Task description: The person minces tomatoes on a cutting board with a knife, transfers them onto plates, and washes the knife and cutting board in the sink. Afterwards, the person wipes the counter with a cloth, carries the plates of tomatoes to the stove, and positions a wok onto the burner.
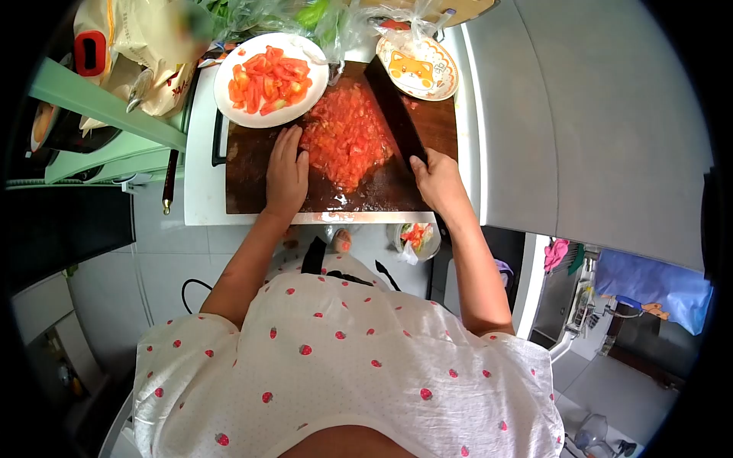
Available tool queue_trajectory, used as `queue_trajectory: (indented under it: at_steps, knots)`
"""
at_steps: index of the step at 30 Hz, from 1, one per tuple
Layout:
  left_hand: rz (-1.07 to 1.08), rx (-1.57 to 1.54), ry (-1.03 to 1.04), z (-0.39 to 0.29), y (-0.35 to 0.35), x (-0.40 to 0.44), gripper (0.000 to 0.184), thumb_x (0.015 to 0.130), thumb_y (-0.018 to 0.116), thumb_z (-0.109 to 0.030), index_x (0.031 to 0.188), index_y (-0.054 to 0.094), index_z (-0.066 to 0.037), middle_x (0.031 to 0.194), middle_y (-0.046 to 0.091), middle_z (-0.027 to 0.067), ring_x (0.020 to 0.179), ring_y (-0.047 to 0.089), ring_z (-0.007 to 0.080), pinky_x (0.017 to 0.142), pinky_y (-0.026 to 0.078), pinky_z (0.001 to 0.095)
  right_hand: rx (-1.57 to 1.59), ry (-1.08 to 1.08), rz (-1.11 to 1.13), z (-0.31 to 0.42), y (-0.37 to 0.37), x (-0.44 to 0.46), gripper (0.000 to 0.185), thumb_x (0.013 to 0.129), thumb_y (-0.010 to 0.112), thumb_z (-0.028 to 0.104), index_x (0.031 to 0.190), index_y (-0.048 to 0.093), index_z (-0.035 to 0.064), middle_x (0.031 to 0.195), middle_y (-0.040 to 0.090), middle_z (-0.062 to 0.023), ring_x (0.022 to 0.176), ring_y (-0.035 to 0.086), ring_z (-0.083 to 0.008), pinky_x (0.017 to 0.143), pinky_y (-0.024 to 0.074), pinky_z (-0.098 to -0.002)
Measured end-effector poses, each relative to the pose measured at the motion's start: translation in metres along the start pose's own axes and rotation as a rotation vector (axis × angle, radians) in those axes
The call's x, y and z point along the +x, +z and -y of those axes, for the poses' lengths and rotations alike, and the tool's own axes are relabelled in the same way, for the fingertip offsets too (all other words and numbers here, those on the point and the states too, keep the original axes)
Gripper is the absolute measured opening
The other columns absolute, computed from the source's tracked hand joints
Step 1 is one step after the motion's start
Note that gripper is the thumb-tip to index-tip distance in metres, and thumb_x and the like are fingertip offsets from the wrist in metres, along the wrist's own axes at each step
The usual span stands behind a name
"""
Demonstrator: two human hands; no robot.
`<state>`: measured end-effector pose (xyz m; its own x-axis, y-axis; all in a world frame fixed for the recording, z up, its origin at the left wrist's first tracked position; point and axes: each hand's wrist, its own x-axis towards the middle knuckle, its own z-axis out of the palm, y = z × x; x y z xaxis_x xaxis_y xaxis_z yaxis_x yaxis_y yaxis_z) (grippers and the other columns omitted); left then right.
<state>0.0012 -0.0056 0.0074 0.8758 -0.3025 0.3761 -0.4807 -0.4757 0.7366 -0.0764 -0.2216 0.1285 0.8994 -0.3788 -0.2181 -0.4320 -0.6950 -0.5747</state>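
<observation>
My right hand (440, 182) is closed around the handle end of a dark, long-bladed kitchen knife (395, 111). The blade stands at the right side of a heap of chopped tomato (347, 137) and points away from me. My left hand (287, 174) lies with fingers stretched out on the dark wooden cutting board (248, 179), its fingertips at the left edge of the heap. Beyond them, a white plate (227, 103) of tomato pieces (269, 80) overlaps the board's far left corner. At the far right corner sits a small bowl with a cartoon animal (412, 70).
Plastic bags (336, 34) with greens lie behind the plate. A green shelf frame (107, 103) stands at the left, holding packages. To the right is a grey panel (603, 130). Below the counter edge, a container with scraps (416, 238) is visible.
</observation>
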Motion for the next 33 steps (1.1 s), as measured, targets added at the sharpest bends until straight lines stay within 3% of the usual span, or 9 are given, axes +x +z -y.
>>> queue_trajectory:
  at_steps: [9,14,17,23,27,31,33]
  knots:
    - [0.001,-0.015,-0.045,-0.004,0.004,0.0,0.036,0.088,0.043,-0.012,0.121,0.043,0.001,0.125,0.045,0.0173,0.119,0.038,0.0341,0.099,0.031,0.0398,-0.113,-0.033,-0.121,-0.011,-0.011,-0.011,0.021,0.083,0.053,0.016,0.087,0.057,-0.0039,0.076,0.057,-0.0273,0.077,0.055,-0.0433,0.069,0.0442,-0.0462]
    - [0.015,0.006,-0.041,-0.011,0.01,0.004,0.036,0.088,0.043,-0.013,0.121,0.044,0.001,0.125,0.045,0.0174,0.118,0.039,0.0336,0.099,0.031,0.0396,-0.457,-0.021,-0.141,-0.031,-0.014,-0.009,0.017,0.082,0.053,0.016,0.08,0.057,-0.0004,0.067,0.059,-0.0223,0.067,0.058,-0.0393,0.062,0.0466,-0.0458]
    - [-0.007,0.01,-0.032,-0.01,0.016,0.007,0.035,0.088,0.043,-0.012,0.121,0.044,0.001,0.124,0.045,0.0175,0.117,0.04,0.0337,0.098,0.032,0.0398,-0.482,-0.035,-0.192,-0.044,0.002,-0.001,0.017,0.082,0.053,0.016,0.08,0.057,-0.0003,0.067,0.059,-0.0229,0.067,0.058,-0.0401,0.063,0.0464,-0.0465]
    - [-0.009,0.01,-0.02,-0.01,0.018,0.009,0.035,0.087,0.043,-0.011,0.12,0.045,0.001,0.123,0.046,0.0174,0.115,0.043,0.0333,0.097,0.034,0.0393,-0.156,-0.167,-0.043,-0.03,-0.002,-0.009,0.019,0.082,0.054,0.016,0.079,0.057,-0.0031,0.068,0.056,-0.025,0.068,0.056,-0.0409,0.062,0.0448,-0.0451]
    - [-0.031,-0.009,-0.036,-0.009,0.019,0.008,0.034,0.087,0.043,-0.01,0.119,0.046,0.0,0.122,0.047,0.0175,0.114,0.043,0.0329,0.097,0.034,0.0387,0.039,-0.008,0.062,-0.003,-0.013,-0.022,0.018,0.082,0.054,0.014,0.082,0.058,-0.0034,0.07,0.056,-0.0261,0.071,0.055,-0.0423,0.063,0.0442,-0.044]
    - [-0.012,-0.03,-0.034,-0.011,0.018,0.008,0.035,0.089,0.04,-0.012,0.122,0.044,0.001,0.124,0.046,0.0177,0.116,0.043,0.0314,0.098,0.033,0.0369,-0.088,-0.151,0.035,-0.023,0.016,-0.003,0.02,0.084,0.053,0.015,0.088,0.057,-0.0048,0.07,0.056,-0.0245,0.063,0.053,-0.0378,0.063,0.0439,-0.0368]
    - [-0.016,-0.041,-0.048,-0.009,0.014,0.006,0.035,0.091,0.038,-0.013,0.123,0.043,0.001,0.125,0.045,0.0178,0.117,0.043,0.0306,0.098,0.032,0.0358,0.002,-0.066,0.07,-0.006,0.003,-0.011,0.02,0.084,0.053,0.015,0.09,0.057,-0.0044,0.069,0.055,-0.0252,0.063,0.052,-0.0393,0.063,0.0438,-0.037]
